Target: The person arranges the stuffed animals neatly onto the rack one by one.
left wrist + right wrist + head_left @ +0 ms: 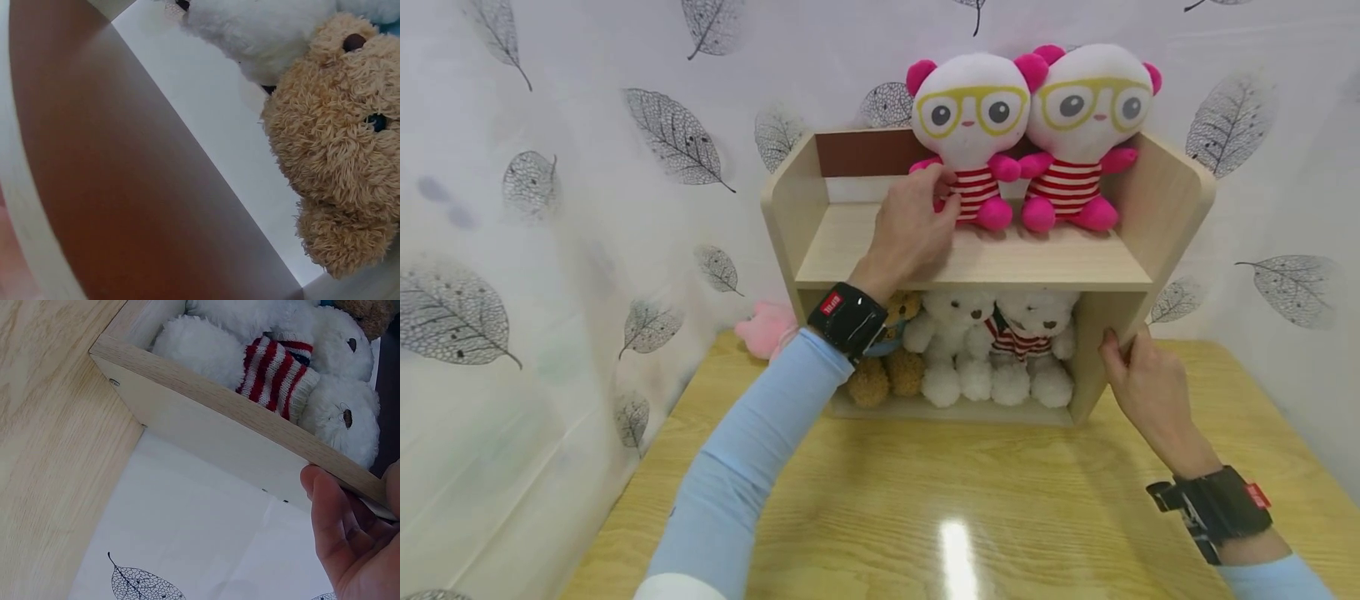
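Two plush pandas sit side by side on the top board of a small wooden shelf (868,250). Both have pink ears, yellow glasses and striped red-and-white bodies. My left hand (917,221) holds the left plush panda (972,125) at its side, thumb and fingers over its pink arm and leg. The right plush panda (1090,108) leans against its neighbour, near the shelf's right wall. Lower down, my right hand (1153,387) grips the front edge of that right wall, with its fingers (331,506) along the outer face.
In the lower compartment sit a brown teddy bear (331,125) and two white teddy bears, one of them (340,419) in a striped top. A pink plush toy (765,329) lies on the table (895,508) left of the shelf. A leaf-print curtain (580,208) hangs behind.
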A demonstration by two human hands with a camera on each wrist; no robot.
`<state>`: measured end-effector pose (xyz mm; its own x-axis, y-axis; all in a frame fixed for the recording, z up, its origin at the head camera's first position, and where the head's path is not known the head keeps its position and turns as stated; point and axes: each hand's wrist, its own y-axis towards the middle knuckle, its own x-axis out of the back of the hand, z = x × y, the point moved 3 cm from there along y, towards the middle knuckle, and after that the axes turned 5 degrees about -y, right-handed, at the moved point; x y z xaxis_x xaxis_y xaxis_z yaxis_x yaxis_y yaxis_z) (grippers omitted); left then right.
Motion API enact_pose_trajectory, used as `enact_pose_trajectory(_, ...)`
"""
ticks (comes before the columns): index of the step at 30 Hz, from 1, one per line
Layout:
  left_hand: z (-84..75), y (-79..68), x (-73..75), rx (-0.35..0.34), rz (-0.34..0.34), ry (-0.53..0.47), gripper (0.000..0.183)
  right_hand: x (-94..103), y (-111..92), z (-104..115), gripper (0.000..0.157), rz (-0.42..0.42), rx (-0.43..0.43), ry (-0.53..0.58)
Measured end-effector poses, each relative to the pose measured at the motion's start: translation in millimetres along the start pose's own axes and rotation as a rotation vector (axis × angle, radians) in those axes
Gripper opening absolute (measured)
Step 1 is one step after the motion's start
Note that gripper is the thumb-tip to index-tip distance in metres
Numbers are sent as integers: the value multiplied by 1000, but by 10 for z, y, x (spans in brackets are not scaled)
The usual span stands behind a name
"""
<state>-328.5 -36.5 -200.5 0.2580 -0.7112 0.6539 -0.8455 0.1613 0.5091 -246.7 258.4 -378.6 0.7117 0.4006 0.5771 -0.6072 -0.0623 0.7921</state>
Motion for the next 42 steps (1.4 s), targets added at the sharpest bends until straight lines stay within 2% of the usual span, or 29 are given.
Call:
enact_pose_trajectory(8, 15, 4, -9, 2, -10, -21, 29, 2, -14, 1, 21, -23, -3, -5)
enact_pose_trajectory(19, 37, -5, -32, -55, -32, -21, 30, -11, -27, 1, 21, -33, -3, -18)
enact_pose_trajectory(27, 47, -23, -29, -80, -17, -40, 32, 7, -25, 4, 18, -44, 17, -18)
enact_pose_trajectory(38, 68, -116, 13, -93, -54, -65, 31, -10, -30, 4, 20, -34, 8, -25)
enact_pose_trajectory(42, 21, -190, 56, -141, -80, -88, 30, 5, -31, 14, 21, -31, 6, -31)
